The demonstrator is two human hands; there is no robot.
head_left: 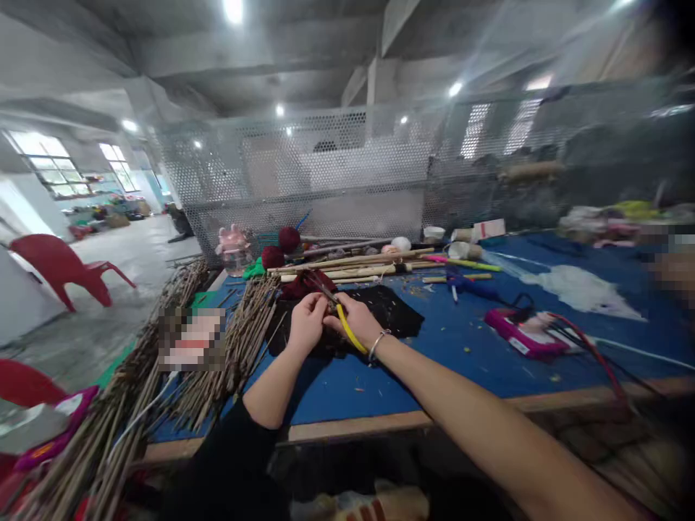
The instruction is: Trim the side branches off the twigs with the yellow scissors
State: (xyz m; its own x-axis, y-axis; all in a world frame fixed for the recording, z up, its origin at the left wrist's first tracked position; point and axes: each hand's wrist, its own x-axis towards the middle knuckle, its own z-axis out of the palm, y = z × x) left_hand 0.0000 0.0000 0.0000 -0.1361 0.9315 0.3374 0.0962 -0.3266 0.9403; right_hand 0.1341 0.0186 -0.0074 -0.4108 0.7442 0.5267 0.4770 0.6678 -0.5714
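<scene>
Yellow-handled pliers or cutters (352, 329) are in my right hand (355, 318), their dark jaws pointing up and left. My left hand (308, 322) is closed close beside it, its fingertips pinched on something too small to make out. Both hands are over a black cloth (391, 311) on the blue table (347, 391). Dark red material (304, 284) lies just beyond my fingertips. A bundle of thin brown twigs (244, 347) rests left of my left hand.
Long sticks (358, 271) lie across the back, near dark red balls (289, 239). A blue glue gun (470, 284) and a magenta box with cables (524, 334) are at right. A perforated metal screen (304, 174) stands behind. Longer twigs (130, 391) line the left edge.
</scene>
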